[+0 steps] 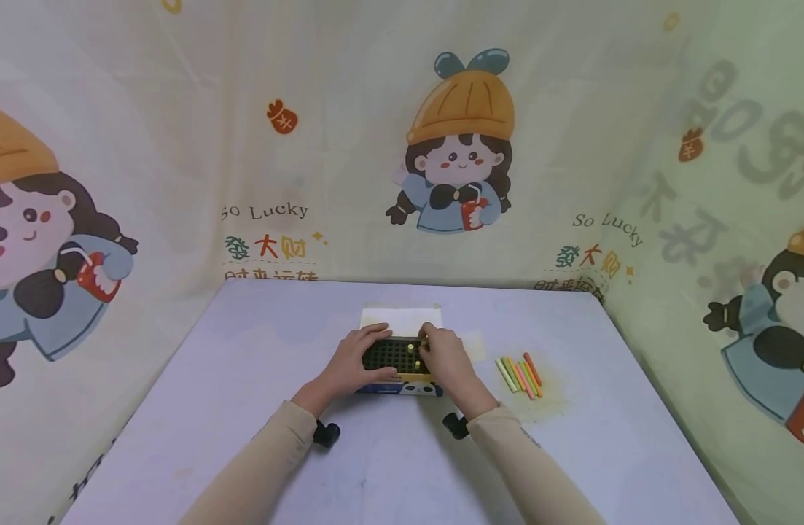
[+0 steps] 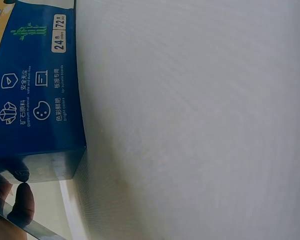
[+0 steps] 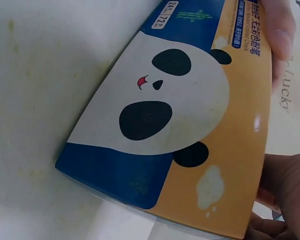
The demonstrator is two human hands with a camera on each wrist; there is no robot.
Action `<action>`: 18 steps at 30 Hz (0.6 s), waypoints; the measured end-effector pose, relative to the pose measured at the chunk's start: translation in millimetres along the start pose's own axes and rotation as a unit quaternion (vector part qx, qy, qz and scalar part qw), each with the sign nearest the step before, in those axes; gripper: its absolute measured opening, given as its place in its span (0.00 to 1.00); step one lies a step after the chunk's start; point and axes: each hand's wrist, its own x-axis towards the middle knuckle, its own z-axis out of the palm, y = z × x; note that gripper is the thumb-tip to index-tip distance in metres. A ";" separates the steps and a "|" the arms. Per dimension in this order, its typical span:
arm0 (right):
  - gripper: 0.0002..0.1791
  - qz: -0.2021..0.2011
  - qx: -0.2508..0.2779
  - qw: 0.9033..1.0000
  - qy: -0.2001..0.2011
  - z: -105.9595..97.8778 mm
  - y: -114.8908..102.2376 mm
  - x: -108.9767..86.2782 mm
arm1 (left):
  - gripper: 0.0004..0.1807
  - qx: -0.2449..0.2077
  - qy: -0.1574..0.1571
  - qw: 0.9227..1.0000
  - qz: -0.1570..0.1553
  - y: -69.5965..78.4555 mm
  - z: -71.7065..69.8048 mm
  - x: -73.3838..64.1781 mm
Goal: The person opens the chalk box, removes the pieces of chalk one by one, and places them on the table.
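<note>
Nearest, two pale sleeves (image 1: pixel 264 452) are reached inward over the surface (image 1: pixel 178 415) from its near side, with a small black device (image 1: pixel 326 434) seen beside the left wrist and another beside the right.

Beyond them, about midway between the left and right edges and set in from the far edge, the chalk box (image 1: pixel 402 389) is seated, its panda-printed face turned to the near side. Its left part is grasped by the left hand (image 1: pixel 349 361), with the thumb along the near rim and the fingers across to the far one. In the dark holed tray (image 1: pixel 385 356) two pale sticks (image 1: pixel 410 350) are stood upright. The right hand (image 1: pixel 450 361) is bent over the tray's right end with fingers curled; whether a stick is pinched there cannot be told.

Between box and right edge, loose chalk sticks (image 1: pixel 525 383) are laid side by side.

The step in hand is judged to be the handling of single sticks at the holes, whether inward or outward being unclear. For the next move, a steadied box and a straight, upright line through the hole seem called for.

Farther, a white sheet or flap (image 1: pixel 402 317) is seen behind the box, and past the far edge a printed backdrop (image 1: pixel 349 182) is hung.
</note>
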 end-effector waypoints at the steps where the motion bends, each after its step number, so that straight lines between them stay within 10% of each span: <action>1: 0.07 -0.001 -0.002 1.000 0.001 0.6 -0.3 0.0 | 0.44 -0.001 0.001 1.000 0.000 -0.1 0.0 -0.3; 18: 0.04 -0.037 -0.008 0.998 0.056 11.7 6.6 -0.8 | 0.44 0.007 0.003 1.000 0.003 0.3 -0.8 0.9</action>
